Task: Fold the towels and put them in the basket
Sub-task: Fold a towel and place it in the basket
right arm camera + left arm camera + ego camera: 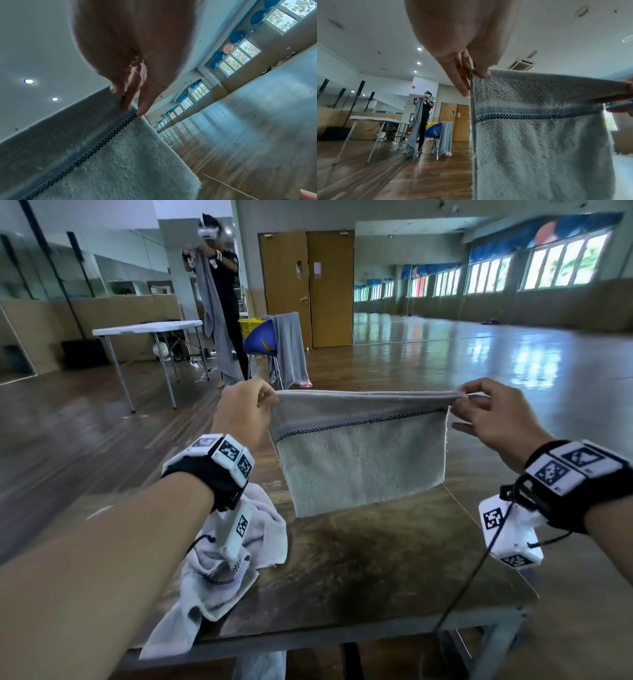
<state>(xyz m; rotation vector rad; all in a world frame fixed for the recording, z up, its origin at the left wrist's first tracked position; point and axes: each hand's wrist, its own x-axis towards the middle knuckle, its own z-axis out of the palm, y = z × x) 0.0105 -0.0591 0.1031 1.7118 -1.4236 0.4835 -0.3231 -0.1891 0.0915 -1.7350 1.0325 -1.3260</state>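
Note:
A grey towel [363, 460] with a dark checkered stripe hangs doubled over in the air above the wooden table [376, 570], its lower edge touching the top. My left hand [250, 409] pinches the towel's upper left corner, and my right hand [479, 409] pinches the upper right corner, the top edge stretched taut between them. The left wrist view shows the towel [539, 142] with my left hand [477, 73] pinching its corner. In the right wrist view my right hand [126, 97] grips the towel [102, 155] edge. A second pale towel [222, 570] lies crumpled at the table's left front.
Across the room another person [222, 289] holds up a long grey towel beside a white folding table [147, 328]. A blue chair [263, 337] draped with a towel stands near a yellow basket [248, 325]. Wooden floor spreads to the right.

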